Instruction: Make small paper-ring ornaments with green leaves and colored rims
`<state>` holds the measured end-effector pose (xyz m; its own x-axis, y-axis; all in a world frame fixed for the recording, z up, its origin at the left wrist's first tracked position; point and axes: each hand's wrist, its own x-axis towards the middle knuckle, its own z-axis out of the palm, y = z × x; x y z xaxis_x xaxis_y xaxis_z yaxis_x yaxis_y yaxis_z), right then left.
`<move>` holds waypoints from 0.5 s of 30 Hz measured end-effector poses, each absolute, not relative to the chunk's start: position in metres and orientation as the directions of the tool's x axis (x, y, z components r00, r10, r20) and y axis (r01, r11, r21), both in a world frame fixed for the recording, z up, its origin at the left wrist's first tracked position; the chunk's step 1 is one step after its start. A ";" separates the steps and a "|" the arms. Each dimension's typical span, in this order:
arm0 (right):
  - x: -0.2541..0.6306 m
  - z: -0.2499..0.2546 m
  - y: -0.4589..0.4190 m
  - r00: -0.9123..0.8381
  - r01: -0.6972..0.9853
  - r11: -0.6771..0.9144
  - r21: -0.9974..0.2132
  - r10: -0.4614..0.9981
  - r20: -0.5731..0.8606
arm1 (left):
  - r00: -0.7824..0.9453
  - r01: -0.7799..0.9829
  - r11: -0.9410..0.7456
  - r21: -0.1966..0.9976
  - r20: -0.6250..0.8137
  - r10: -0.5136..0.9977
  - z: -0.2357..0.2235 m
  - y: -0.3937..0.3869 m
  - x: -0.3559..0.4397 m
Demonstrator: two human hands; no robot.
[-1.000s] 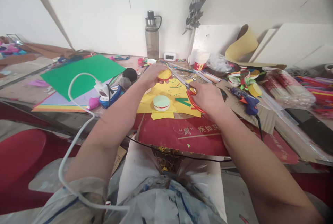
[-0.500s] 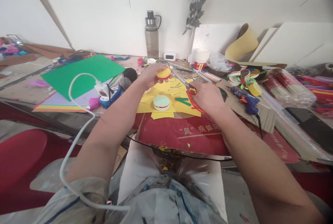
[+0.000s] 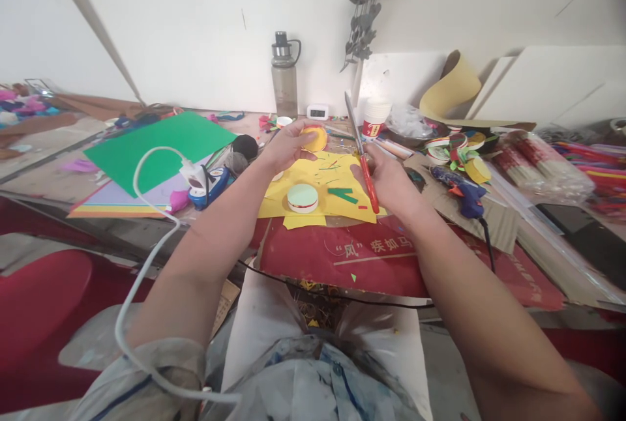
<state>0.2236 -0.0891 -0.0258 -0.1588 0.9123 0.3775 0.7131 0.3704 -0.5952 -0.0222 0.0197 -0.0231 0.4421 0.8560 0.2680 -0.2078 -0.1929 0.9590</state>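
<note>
My left hand point(image 3: 289, 147) grips a small round piece with a yellow top point(image 3: 315, 139), raised above the yellow paper point(image 3: 274, 204). In my right hand point(image 3: 384, 170) is a pair of red-handled scissors point(image 3: 370, 186), its blades together and pointing up and away from me. On the paper between my hands sits a round piece with a pale green top point(image 3: 302, 195) and a white side. Dark green paper strips point(image 3: 343, 194) lie to its right, with thin coloured scraps around them.
Green card point(image 3: 161, 147) and coloured sheets lie left, near a blue-and-white plug adapter point(image 3: 208, 186) with a white cable. A water bottle point(image 3: 285, 82), small clock point(image 3: 317, 112) and paper cups point(image 3: 375, 118) stand behind. A blue glue gun point(image 3: 467, 199) and phone point(image 3: 587, 235) lie right.
The scissors have turned from pointing at the yellow-topped piece to pointing upward, away from it. My left hand has tilted that piece and moved slightly right. The view has shifted a little.
</note>
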 end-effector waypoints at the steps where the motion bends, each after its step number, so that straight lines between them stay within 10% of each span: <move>1: 0.224 -0.027 -0.088 -0.153 0.688 0.370 -0.624 0.915 0.373 | 0.448 -0.216 -0.197 0.956 0.277 0.850 -0.024 0.020 -0.022; 15: 0.214 -0.013 -0.098 0.014 0.975 0.025 -0.219 0.984 0.178 | 0.263 -0.065 -0.121 0.991 0.134 0.955 -0.022 0.021 -0.022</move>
<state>0.2136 -0.0984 -0.0134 0.0144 0.9840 0.1776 0.9753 0.0253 -0.2194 -0.0220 0.0214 -0.0222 0.2632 0.9554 0.1338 -0.0653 -0.1207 0.9905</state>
